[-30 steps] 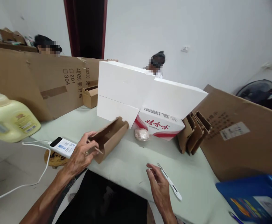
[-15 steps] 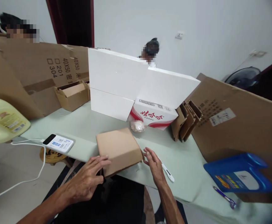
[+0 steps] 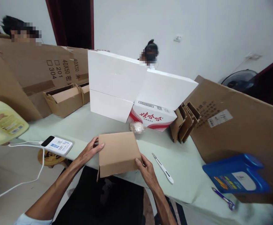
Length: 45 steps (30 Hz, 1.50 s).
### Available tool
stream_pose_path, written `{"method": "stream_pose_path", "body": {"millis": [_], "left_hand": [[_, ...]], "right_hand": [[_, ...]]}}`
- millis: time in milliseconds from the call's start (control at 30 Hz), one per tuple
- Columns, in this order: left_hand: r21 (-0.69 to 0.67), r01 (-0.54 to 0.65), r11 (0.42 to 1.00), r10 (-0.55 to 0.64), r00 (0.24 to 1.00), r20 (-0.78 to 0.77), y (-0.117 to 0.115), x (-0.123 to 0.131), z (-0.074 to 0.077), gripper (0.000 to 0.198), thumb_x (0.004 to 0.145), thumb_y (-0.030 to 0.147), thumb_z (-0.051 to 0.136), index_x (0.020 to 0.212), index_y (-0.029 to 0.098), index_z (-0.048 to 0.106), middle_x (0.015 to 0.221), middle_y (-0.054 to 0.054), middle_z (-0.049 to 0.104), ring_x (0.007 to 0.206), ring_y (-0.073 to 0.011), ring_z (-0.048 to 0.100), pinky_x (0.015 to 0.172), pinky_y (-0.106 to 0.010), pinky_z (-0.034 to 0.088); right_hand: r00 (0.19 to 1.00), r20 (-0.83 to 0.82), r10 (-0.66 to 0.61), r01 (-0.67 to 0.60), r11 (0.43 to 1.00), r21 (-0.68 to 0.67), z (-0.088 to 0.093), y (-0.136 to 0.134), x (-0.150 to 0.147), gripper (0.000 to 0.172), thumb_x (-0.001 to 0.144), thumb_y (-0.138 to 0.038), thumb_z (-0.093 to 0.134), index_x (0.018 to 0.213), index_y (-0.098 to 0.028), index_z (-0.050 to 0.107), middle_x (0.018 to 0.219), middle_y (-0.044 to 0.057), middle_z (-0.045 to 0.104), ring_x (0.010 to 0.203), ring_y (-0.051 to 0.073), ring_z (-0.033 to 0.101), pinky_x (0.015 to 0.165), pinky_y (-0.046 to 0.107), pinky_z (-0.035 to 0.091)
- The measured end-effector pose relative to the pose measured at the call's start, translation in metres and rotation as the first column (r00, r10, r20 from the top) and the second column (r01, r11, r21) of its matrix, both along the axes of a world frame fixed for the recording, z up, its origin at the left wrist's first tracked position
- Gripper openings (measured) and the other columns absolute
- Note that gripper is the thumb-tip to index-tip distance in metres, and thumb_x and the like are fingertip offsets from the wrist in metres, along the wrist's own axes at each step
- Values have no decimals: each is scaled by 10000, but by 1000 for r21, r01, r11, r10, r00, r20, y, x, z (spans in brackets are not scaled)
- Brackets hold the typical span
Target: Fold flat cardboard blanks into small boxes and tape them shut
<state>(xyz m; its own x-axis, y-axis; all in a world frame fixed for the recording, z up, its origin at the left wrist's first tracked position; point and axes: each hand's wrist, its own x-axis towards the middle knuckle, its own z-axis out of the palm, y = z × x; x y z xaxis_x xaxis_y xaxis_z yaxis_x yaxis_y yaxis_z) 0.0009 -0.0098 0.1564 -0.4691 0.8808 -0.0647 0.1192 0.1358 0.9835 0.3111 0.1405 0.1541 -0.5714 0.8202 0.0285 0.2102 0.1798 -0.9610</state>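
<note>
A small brown cardboard box [image 3: 119, 150] lies at the table's front edge, its smooth panel facing up. My left hand [image 3: 91, 150] grips its left side, thumb on the top edge and fingers behind. On the right side, my right hand [image 3: 145, 168] holds the near corner, thumb on the top and fingers along the side. Just right of that hand, a white utility knife [image 3: 163, 168] rests on the green cloth. Beyond the box is a clear-wrapped round bundle [image 3: 137, 127], close to a white and red carton [image 3: 153, 115].
White panels [image 3: 114, 82] stand at the back. Folded cardboard pieces [image 3: 184, 122] lean at right, near a blue bottle [image 3: 236, 175] and a purple pen-like tool [image 3: 223, 198]. At left are a cabled white power bank [image 3: 58, 145], a yellow jug [image 3: 6, 122] and an open cardboard box [image 3: 65, 100].
My left hand has moved up from the box's near left corner to its left side. My right hand has closed on the right corner. The box has turned slightly.
</note>
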Motion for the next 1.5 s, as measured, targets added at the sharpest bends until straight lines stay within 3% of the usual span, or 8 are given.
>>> {"method": "stream_pose_path", "body": {"millis": [233, 400, 567, 733, 867, 1000, 1167, 1500], "left_hand": [[262, 222, 939, -192, 972, -135, -23, 8, 27, 803, 773, 453, 948, 1418, 298, 496, 1816, -177, 235, 1637, -416, 368, 1236, -514, 460], [282, 368, 886, -252, 893, -372, -36, 13, 41, 666, 794, 318, 924, 1301, 279, 494, 1800, -215, 238, 1696, -393, 235, 1319, -553, 301], [226, 430, 874, -293, 838, -460, -40, 10, 47, 639, 828, 309, 883, 1312, 274, 466, 1778, -244, 275, 1678, -377, 294, 1297, -545, 328], [231, 397, 888, -262, 851, -455, -46, 8, 48, 587, 832, 336, 877, 1271, 264, 495, 1759, -229, 319, 1668, -372, 315, 1302, -532, 331], [213, 398, 893, -260, 839, -478, -47, 9, 51, 548, 829, 271, 850, 1255, 270, 504, 1745, -206, 344, 1640, -359, 362, 1291, -516, 351], [199, 401, 894, -268, 835, -481, -47, 12, 58, 573, 842, 371, 873, 1259, 276, 491, 1747, -207, 340, 1636, -382, 361, 1278, -540, 371], [171, 385, 907, -249, 818, -518, -49, 17, 61, 525, 863, 381, 865, 1231, 277, 505, 1731, -192, 365, 1608, -378, 406, 1268, -546, 399], [144, 410, 900, -260, 773, -579, -62, 21, 68, 556, 875, 280, 853, 1315, 274, 511, 1763, -212, 305, 1593, -387, 430, 1220, -537, 473]], "right_hand": [[994, -53, -92, 93, 995, 23, -16, -33, 23, 623, 959, -545, 741, 1506, -288, 591, 1554, 134, 634, 1300, 293, 699, 1027, 416, 628], [988, -13, -155, 156, 983, 101, -27, -54, 32, 559, 979, -524, 728, 1447, -257, 576, 1399, 134, 695, 1241, 272, 713, 957, 368, 640], [990, 23, -137, 129, 970, 207, -23, -61, 34, 480, 1031, -463, 668, 1446, -243, 569, 1302, 117, 711, 1186, 253, 711, 983, 387, 630], [994, -18, -111, 107, 889, 446, -2, -55, 40, 452, 1035, -404, 649, 1458, -266, 571, 1451, 144, 649, 1346, 298, 649, 1040, 448, 603], [989, -104, -104, 146, 764, 628, 36, -48, 40, 427, 1050, -355, 625, 1464, -265, 568, 1561, 179, 569, 1448, 345, 576, 1061, 527, 581], [999, -13, -46, 39, 631, 775, 74, -49, 24, 321, 1036, -273, 658, 1356, -270, 648, 1531, 162, 590, 1426, 343, 583, 1100, 562, 553], [989, 142, -38, -103, 518, 849, 92, -54, 3, 194, 1039, -293, 674, 1231, -261, 678, 1486, 154, 642, 1393, 356, 606, 1116, 597, 517], [968, 250, 11, -222, 499, 838, 103, -56, -9, 268, 1051, -334, 670, 1309, -264, 647, 1494, 157, 639, 1395, 347, 592, 1204, 659, 429]]}}
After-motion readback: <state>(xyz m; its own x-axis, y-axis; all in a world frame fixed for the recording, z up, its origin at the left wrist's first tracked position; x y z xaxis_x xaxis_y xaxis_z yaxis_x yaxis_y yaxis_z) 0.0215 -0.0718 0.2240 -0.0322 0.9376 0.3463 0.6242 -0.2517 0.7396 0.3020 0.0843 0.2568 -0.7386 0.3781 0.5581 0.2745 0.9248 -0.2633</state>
